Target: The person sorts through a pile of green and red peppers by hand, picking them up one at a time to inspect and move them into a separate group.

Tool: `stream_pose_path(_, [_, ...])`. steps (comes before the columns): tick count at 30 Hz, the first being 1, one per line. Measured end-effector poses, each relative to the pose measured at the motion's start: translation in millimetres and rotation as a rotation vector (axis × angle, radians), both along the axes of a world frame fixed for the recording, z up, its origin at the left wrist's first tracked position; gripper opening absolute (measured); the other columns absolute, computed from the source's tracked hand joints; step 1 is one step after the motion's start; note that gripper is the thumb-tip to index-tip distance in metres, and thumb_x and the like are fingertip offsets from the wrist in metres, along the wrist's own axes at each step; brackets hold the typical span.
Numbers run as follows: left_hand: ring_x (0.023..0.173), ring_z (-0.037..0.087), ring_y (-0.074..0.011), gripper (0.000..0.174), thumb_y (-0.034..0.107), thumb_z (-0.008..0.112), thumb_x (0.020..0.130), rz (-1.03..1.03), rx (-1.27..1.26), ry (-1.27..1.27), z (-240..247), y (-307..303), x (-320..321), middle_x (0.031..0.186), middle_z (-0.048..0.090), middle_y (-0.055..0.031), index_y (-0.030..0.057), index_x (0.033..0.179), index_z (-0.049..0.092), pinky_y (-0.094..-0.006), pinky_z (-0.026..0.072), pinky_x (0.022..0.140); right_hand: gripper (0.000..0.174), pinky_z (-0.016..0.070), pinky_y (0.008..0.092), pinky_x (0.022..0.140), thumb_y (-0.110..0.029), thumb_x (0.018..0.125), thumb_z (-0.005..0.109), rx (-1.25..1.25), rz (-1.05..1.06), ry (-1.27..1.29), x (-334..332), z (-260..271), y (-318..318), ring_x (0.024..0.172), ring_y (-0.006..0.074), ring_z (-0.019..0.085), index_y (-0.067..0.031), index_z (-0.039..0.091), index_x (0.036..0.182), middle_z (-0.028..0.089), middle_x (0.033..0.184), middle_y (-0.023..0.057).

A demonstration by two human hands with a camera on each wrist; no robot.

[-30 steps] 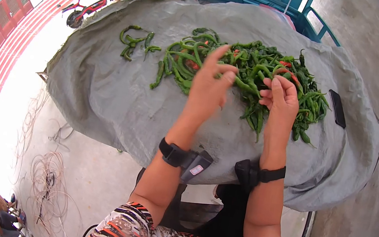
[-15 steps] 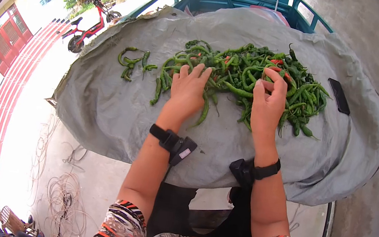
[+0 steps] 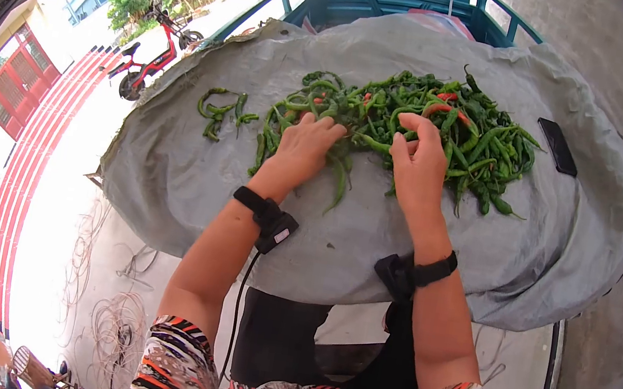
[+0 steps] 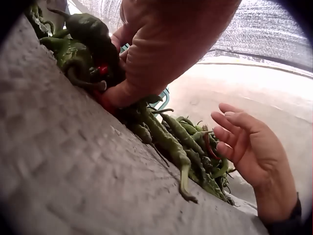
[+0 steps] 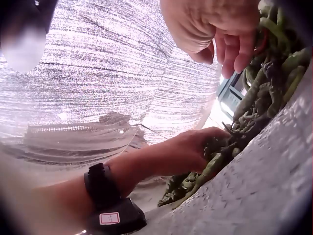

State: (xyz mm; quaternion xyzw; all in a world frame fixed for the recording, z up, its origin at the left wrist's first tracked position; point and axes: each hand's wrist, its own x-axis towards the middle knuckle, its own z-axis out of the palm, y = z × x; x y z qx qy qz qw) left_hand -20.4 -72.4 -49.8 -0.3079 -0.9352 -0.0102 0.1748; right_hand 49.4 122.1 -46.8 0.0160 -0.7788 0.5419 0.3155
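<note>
A heap of green chili peppers (image 3: 487,152), with a few red chili peppers (image 3: 452,112) among it, lies on a grey tarp. At the heap's left front, my left hand (image 3: 300,152) has its curled fingers round some green chili peppers (image 4: 93,36); its fingertips are partly hidden among them. The left wrist view shows a red chili pepper (image 4: 103,101) right at its thumb. Long green chili peppers (image 3: 338,186) hang out beside this hand, slightly blurred. My right hand (image 3: 419,162) hovers at the heap's front, fingers loosely bent and nothing between them.
A small group of green chili peppers (image 3: 217,112) lies apart on the left of the grey tarp (image 3: 193,177). A black phone (image 3: 557,147) rests at the right. Behind stands a blue-green cart bed (image 3: 381,0). Coiled wire (image 3: 117,335) lies on the floor at left.
My left hand has come down from above the heap and closed its fingers among the peppers at its left front. The right hand has drawn slightly left, leaving the heap's red peppers.
</note>
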Motion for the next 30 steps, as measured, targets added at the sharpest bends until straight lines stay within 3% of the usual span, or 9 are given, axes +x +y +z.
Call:
stream_pose_path(2, [0.103, 0.057, -0.0281, 0.048, -0.003, 0.061, 0.074, 0.065, 0.044, -0.010, 6.1, 2.2, 6.5, 0.103, 0.060, -0.0045, 0.0176, 0.117, 0.062, -0.0396, 0.0513, 0.081, 0.026, 0.0501, 0.0345, 0.071, -0.010, 0.089, 0.059, -0.015, 0.016, -0.012, 0.1, 0.8, 0.5, 0.072, 0.0192, 0.060, -0.0069, 0.061, 0.115, 0.065, 0.105, 0.0071])
stream_pose_path(5, [0.101, 0.059, -0.0287, 0.047, -0.004, 0.064, 0.073, -0.028, 0.366, 0.245, -2.2, -3.5, -3.2, 0.102, 0.060, -0.0069, 0.0171, 0.116, 0.063, -0.0375, 0.0522, 0.078, 0.024, 0.0502, 0.0342, 0.070, -0.009, 0.088, 0.059, -0.052, 0.034, -0.027, -0.6, 0.1, 0.8, 0.071, 0.0194, 0.061, -0.0069, 0.062, 0.112, 0.066, 0.102, 0.0065])
stream_pose_path(8, [0.095, 0.061, -0.0230, 0.045, -0.005, 0.066, 0.080, -0.092, 0.719, 0.254, 20.7, 2.7, 1.0, 0.099, 0.060, -0.0067, 0.0143, 0.120, 0.060, -0.0332, 0.0518, 0.076, 0.023, 0.0502, 0.0337, 0.069, -0.009, 0.088, 0.060, -0.027, 0.032, 0.001, -2.0, -1.2, 0.9, 0.071, 0.0194, 0.061, -0.0065, 0.062, 0.111, 0.066, 0.100, 0.0068])
stream_pose_path(11, [0.094, 0.058, -0.0143, 0.039, 0.000, 0.064, 0.087, -0.176, 1.347, -0.222, 34.2, 13.3, 9.1, 0.102, 0.060, -0.0045, 0.0115, 0.123, 0.056, -0.0280, 0.0481, 0.067, 0.023, 0.0500, 0.0333, 0.069, -0.008, 0.088, 0.060, -0.058, 0.056, -0.019, -4.8, -3.1, -1.4, 0.069, 0.0183, 0.061, -0.0057, 0.062, 0.110, 0.066, 0.099, 0.0066])
stream_pose_path(14, [0.091, 0.054, -0.0070, 0.037, 0.006, 0.064, 0.093, -0.254, 1.685, -0.390, 35.5, 19.3, 15.3, 0.105, 0.057, -0.0016, 0.0099, 0.128, 0.051, -0.0226, 0.0462, 0.068, 0.027, 0.0496, 0.0325, 0.069, -0.010, 0.087, 0.061, -0.134, 0.126, -0.061, -4.1, -2.5, -3.1, 0.067, 0.0163, 0.060, -0.0050, 0.061, 0.114, 0.066, 0.101, 0.0077])
stream_pose_path(17, [0.090, 0.057, -0.0102, 0.045, 0.000, 0.063, 0.092, -0.320, 2.034, -0.492, 28.0, 29.0, 30.2, 0.102, 0.058, -0.0027, 0.0098, 0.133, 0.045, -0.0228, 0.0456, 0.064, 0.034, 0.0493, 0.0314, 0.068, -0.013, 0.087, 0.063, -0.036, 0.111, -0.053, -1.0, 0.4, -5.7, 0.065, 0.0148, 0.059, -0.0041, 0.059, 0.119, 0.065, 0.107, 0.0096])
stream_pose_path(20, [0.092, 0.057, -0.0109, 0.045, 0.001, 0.061, 0.093, -0.359, 2.233, -0.579, 8.0, 34.7, 29.5, 0.105, 0.059, -0.0032, 0.0124, 0.133, 0.044, -0.0222, 0.0461, 0.063, 0.041, 0.0492, 0.0305, 0.068, -0.014, 0.086, 0.065, -0.125, 0.241, -0.127, -3.7, -3.6, -7.5, 0.065, 0.0144, 0.058, -0.0039, 0.056, 0.125, 0.063, 0.113, 0.0108])
stream_pose_path(23, [0.092, 0.058, -0.0116, 0.040, 0.002, 0.060, 0.094, -0.438, 2.347, -0.724, -5.2, 31.1, 25.4, 0.110, 0.060, -0.0042, 0.0136, 0.130, 0.047, -0.0230, 0.0467, 0.062, 0.040, 0.0491, 0.0301, 0.067, -0.012, 0.086, 0.065, 0.023, 0.210, -0.115, -1.1, -5.6, -12.5, 0.065, 0.0144, 0.058, -0.0039, 0.057, 0.125, 0.063, 0.112, 0.0107])
stream_pose_path(30, [0.090, 0.057, -0.0094, 0.036, 0.001, 0.058, 0.093, -0.548, 2.432, -0.940, -17.5, 16.0, 26.6, 0.111, 0.057, 0.0004, 0.0144, 0.126, 0.050, -0.0223, 0.0441, 0.061, 0.030, 0.0503, 0.0287, 0.071, -0.008, 0.087, 0.064, 0.006, 0.305, -0.080, -9.3, -19.6, -16.8, 0.073, 0.0158, 0.062, -0.0031, 0.063, 0.117, 0.065, 0.103, 0.0104])
